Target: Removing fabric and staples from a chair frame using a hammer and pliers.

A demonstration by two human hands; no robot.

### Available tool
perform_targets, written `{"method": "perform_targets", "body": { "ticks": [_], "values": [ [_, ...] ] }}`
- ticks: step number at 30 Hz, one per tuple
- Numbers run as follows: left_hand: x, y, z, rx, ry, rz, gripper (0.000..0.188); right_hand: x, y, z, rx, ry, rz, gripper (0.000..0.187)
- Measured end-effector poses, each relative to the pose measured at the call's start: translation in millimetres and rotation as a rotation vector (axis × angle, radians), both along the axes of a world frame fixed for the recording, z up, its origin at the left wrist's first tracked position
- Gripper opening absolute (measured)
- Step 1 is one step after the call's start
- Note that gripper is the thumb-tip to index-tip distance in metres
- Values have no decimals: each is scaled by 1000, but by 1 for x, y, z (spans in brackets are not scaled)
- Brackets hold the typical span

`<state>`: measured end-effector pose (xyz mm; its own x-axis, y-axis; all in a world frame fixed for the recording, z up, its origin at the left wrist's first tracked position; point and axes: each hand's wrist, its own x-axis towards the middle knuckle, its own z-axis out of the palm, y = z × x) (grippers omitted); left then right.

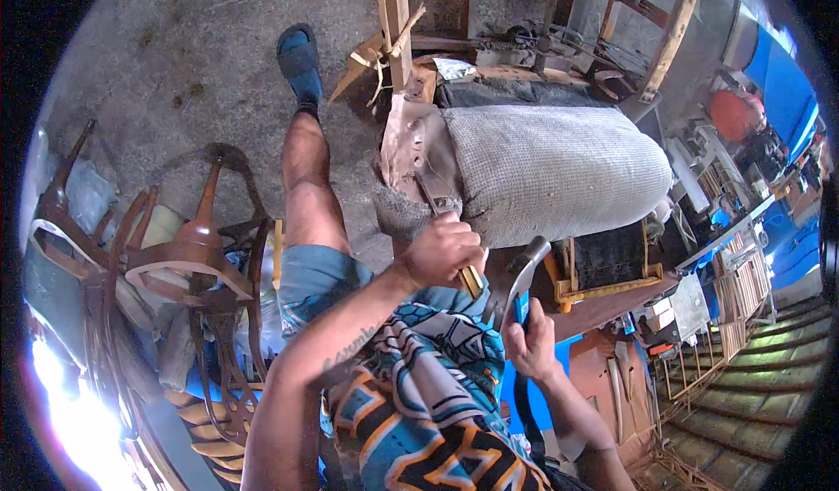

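My left hand (444,250) is closed around a chisel (472,283), whose yellowish handle end sticks out below the fist. Its metal blade reaches up against the end of a padded furniture piece. Grey woven fabric (559,172) covers the rounded padding. On the end facing the blade, a pale bare panel (412,146) shows, with loose fabric (398,211) at its lower edge. My right hand (531,342) grips a hammer (529,265) by its blue handle, the metal head raised to the right of the chisel and apart from it.
Brown wooden chair frames (188,268) stand at the left. An upright wooden post (395,19) with splintered strips rises beyond the padded piece. A yellow-edged frame with black webbing (607,259) lies at the right. My sandaled foot (299,58) rests on the concrete floor (210,71).
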<state>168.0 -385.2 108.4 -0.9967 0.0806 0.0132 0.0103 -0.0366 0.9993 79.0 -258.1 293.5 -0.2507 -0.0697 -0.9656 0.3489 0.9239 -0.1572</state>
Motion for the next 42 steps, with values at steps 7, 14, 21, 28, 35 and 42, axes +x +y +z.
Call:
{"method": "perform_targets", "body": {
  "ticks": [7, 14, 21, 28, 35, 42],
  "values": [
    [-10, -8, 52, 8, -11, 0, 20, -16, -26, -25, 49, 172, -289, 14],
    [-29, -48, 85, 128, -172, 297, 28, -22, 40, -51, 102, 385, -140, 26],
    [-12, -62, 77, 552, -546, 516, 44, -21, -68, -30, -423, 182, -40, 20],
    [-4, -94, 79, 407, -437, 398, 22, 8, -95, -70, -380, -436, -822, 53],
    [6, -83, 105, -150, -67, 50, 52, -19, -87, -32, -348, -623, -940, 36],
    [40, -52, 89, -279, -28, 68, 53, -4, -81, -25, -84, -32, -697, 48]
  ]
}}
